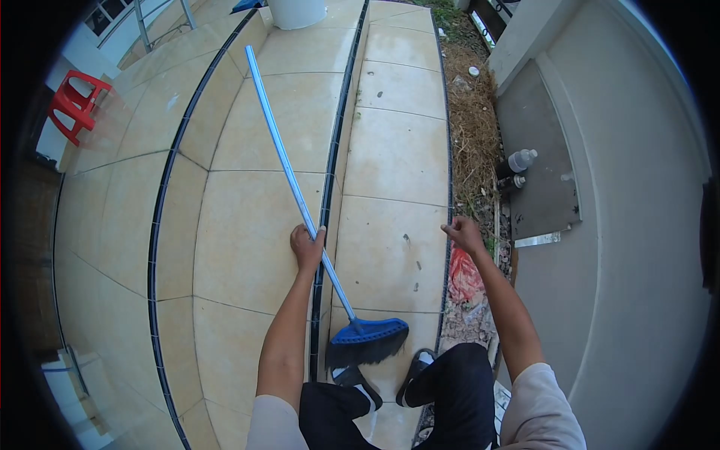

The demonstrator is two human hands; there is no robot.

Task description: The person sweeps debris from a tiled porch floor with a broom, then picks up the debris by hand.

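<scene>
My left hand (306,247) is wrapped round the pale blue handle of a broom (281,146), low on its length. The handle slants up and away to the left. The broom's blue head (369,331) with dark bristles hangs at the lower tiled step, just in front of my feet. Off to the right, my right hand (465,234) is held over the edge of the tiles, beside the strip of soil. Its fingers are curled together in a pinch; whether a small thing is between them I cannot make out.
Dark-edged tiled steps (390,169) run ahead. Small dark specks of debris (407,238) dot the lower one. Dry grass (472,127), a plastic bottle (517,161) and a red plastic bag (465,276) lie along the right wall (637,225). A red stool (75,105) stands far left.
</scene>
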